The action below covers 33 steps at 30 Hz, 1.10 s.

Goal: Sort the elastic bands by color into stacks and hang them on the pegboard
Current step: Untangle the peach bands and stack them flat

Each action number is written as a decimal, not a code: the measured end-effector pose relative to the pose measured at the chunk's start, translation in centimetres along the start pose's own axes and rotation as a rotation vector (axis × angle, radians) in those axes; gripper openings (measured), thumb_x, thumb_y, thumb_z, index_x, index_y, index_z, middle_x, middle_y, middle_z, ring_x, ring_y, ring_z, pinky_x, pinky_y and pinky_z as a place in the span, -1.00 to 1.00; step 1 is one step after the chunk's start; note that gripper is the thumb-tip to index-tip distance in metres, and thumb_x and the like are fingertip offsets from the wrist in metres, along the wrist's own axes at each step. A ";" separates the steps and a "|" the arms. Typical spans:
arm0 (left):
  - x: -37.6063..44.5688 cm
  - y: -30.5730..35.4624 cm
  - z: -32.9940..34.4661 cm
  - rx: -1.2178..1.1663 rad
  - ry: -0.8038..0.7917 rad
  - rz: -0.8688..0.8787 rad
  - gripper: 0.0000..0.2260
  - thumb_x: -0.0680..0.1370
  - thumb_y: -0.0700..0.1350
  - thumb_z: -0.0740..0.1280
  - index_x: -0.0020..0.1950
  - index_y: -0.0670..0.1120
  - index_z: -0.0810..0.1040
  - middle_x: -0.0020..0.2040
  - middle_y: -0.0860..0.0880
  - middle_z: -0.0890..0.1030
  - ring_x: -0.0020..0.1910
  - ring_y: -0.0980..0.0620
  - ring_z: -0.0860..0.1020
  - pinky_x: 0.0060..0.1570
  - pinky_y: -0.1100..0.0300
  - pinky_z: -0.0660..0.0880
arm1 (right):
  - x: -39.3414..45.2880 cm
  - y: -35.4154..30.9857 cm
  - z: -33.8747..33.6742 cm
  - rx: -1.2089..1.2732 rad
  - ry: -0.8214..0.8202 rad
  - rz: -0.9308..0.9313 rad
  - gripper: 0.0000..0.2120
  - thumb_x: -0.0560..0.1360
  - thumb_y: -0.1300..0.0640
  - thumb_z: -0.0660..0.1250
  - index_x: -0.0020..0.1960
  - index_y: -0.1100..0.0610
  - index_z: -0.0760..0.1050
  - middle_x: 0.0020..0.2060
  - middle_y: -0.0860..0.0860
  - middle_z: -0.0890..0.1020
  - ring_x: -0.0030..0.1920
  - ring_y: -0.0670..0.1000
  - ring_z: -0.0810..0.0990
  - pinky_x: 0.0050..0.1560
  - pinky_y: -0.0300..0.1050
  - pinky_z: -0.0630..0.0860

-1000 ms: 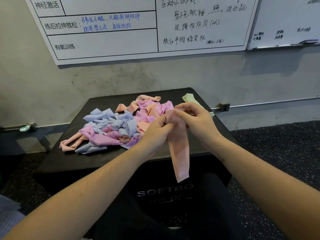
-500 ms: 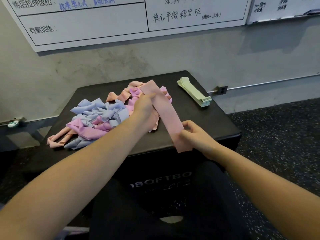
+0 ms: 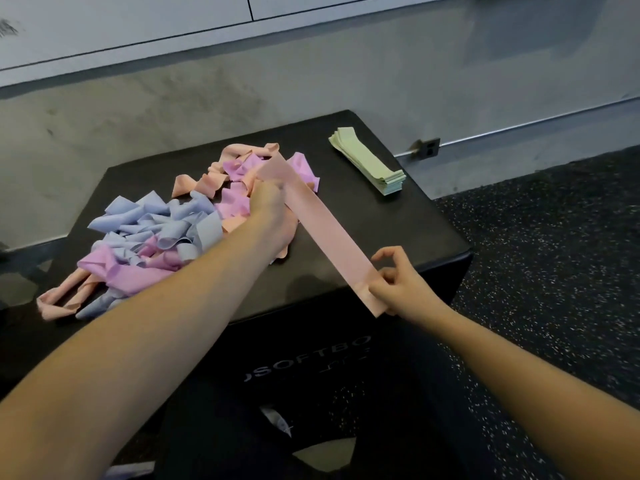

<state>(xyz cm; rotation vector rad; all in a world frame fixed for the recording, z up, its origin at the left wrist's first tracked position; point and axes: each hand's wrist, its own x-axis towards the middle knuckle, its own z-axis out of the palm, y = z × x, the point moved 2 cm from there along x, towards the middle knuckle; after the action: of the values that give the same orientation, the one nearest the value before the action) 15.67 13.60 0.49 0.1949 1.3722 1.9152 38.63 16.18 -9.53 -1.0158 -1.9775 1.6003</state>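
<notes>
A pink band (image 3: pixel 322 230) is pulled flat and straight above the black box (image 3: pixel 398 216), its long axis running from the far left down to the near right. The left hand (image 3: pixel 270 206) grips its far end; the right hand (image 3: pixel 394 282) pinches the near end. The box's front reads "SOFTBO". A tangled heap of bands (image 3: pixel 156 233) lies left, a neat green stack (image 3: pixel 369 164) at the far right.
</notes>
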 end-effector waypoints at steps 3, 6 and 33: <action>1.8 -0.5 0.3 0.080 0.045 -0.015 -0.66 0.48 -0.27 0.27 0.19 0.04 0.48 0.20 -0.14 0.56 0.20 -0.15 0.59 0.18 -0.06 0.57 | 0.3 0.7 -1.1 0.036 -0.010 -0.010 -0.84 0.56 0.23 0.40 0.02 0.00 0.50 -0.35 0.01 0.57 -0.38 -0.07 0.46 -0.35 -0.24 0.42; 3.1 -0.8 1.1 0.214 0.048 0.026 -0.73 0.56 -0.29 0.21 0.18 0.01 0.44 0.17 -0.11 0.54 0.19 -0.13 0.57 0.13 -0.05 0.56 | 0.9 1.1 -2.1 0.037 -0.010 -0.018 -0.89 0.51 0.22 0.49 -0.11 0.01 0.68 -0.31 -0.07 0.66 -0.36 -0.12 0.54 -0.27 -0.31 0.46; 16.5 -7.4 7.5 1.021 0.031 0.149 -0.78 0.62 -0.21 0.36 0.24 -0.01 0.48 0.16 -0.07 0.58 0.04 0.02 0.61 0.02 0.12 0.65 | 7.0 5.3 -4.6 -0.779 0.099 -0.694 -0.82 0.56 -0.09 0.35 0.02 -0.07 0.69 -0.03 -0.12 0.60 -0.06 0.01 0.52 -0.11 -0.05 0.41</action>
<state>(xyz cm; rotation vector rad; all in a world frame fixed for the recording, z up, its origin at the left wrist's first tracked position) 11.61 30.93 -7.69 0.7651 2.2913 1.1497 38.78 24.88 -14.34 -0.4913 -2.5353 0.4036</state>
